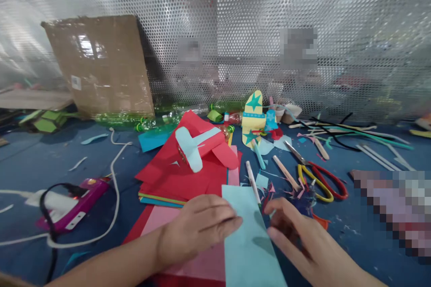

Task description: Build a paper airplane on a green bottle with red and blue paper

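A light blue sheet of paper (pixel 251 251) lies lengthwise in front of me, over pink paper (pixel 198 255). My left hand (pixel 205 222) reaches across the sheet's left edge, fingers stretched out side by side, with the tips over the paper. Whether they press on it I cannot tell. At the right edge is my right hand (pixel 299 237), fingers bent, with a gap between thumb and forefinger and nothing visible held. A white marker (pixel 252 181) lies just beyond the sheet. Past my left hand, a red and light blue paper airplane (pixel 191 150) rests on stacked red paper (pixel 168 177).
Red-and-yellow scissors (pixel 314 172), a wooden stick (pixel 286 172) and paper scraps lie at right. A yellow paper figure with stars (pixel 253 119) is behind. A purple power strip (pixel 79 204) with cables occupies the left. Cardboard (pixel 101 67) leans on the perforated metal screen (pixel 235 18).
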Motion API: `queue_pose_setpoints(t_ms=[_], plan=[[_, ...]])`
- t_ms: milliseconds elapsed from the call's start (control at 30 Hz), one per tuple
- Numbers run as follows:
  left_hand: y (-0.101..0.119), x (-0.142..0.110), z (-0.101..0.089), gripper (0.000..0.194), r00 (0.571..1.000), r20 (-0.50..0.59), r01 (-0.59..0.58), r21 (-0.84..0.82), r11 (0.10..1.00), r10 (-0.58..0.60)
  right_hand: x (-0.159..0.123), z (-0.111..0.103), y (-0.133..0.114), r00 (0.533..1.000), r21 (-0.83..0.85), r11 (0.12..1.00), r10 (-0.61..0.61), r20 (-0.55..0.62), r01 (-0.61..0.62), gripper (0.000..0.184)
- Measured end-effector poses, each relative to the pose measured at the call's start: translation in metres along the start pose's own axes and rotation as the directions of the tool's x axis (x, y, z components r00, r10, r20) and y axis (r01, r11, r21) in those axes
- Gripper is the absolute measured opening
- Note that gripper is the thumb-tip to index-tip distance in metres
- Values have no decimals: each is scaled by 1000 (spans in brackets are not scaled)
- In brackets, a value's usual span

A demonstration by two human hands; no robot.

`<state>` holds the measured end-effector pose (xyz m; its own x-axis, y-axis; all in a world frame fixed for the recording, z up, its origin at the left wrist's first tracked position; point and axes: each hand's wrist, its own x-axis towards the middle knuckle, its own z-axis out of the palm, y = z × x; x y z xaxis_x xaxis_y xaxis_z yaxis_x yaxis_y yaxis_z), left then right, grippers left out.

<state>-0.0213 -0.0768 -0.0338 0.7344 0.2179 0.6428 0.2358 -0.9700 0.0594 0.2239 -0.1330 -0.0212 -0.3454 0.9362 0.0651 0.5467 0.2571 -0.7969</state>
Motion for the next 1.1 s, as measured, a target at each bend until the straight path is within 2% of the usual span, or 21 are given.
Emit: queue_pose_setpoints(t_ms=[67,133,167,233,300,533,733,933,967,1033,1067,1100], plan=[[5,2,-7,28,999,-2,-34,49,998,34,2,5,3,988,238,960,131,83,-147,27],[8,4,-11,24,996,18,-87,52,995,86,4,8,4,973,411,888,144,179,-207,31],[10,5,-11,23,994,35,-106,54,993,104,4,10,4,971,431,879,125,202,-203,28],[10,7,-10,22,992,60,-118,67,991,114,5,10,5,971,363,916,97,216,-173,19],[9,8,-7,21,993,67,-106,99,989,100,6,10,5,974,288,943,113,195,-167,19],[9,13,3,18,998,17,-56,232,971,54,12,8,6,959,302,913,236,157,-274,24],[4,9,9,30,999,50,-31,237,971,20,13,6,5,970,301,923,209,126,-238,25],[-2,5,15,23,998,59,-8,214,977,-4,11,6,6,989,253,956,139,48,-147,26],[-2,5,15,21,997,66,21,192,981,-35,11,6,7,993,229,966,119,18,-120,26],[-1,7,13,15,984,66,160,101,982,-167,11,6,8,997,155,987,58,-57,-49,26],[-1,9,11,12,955,67,287,29,958,-288,11,6,8,995,117,993,14,-94,-3,26],[-1,10,10,10,903,86,427,-57,902,-422,11,7,8,992,81,996,-33,-125,43,26]])
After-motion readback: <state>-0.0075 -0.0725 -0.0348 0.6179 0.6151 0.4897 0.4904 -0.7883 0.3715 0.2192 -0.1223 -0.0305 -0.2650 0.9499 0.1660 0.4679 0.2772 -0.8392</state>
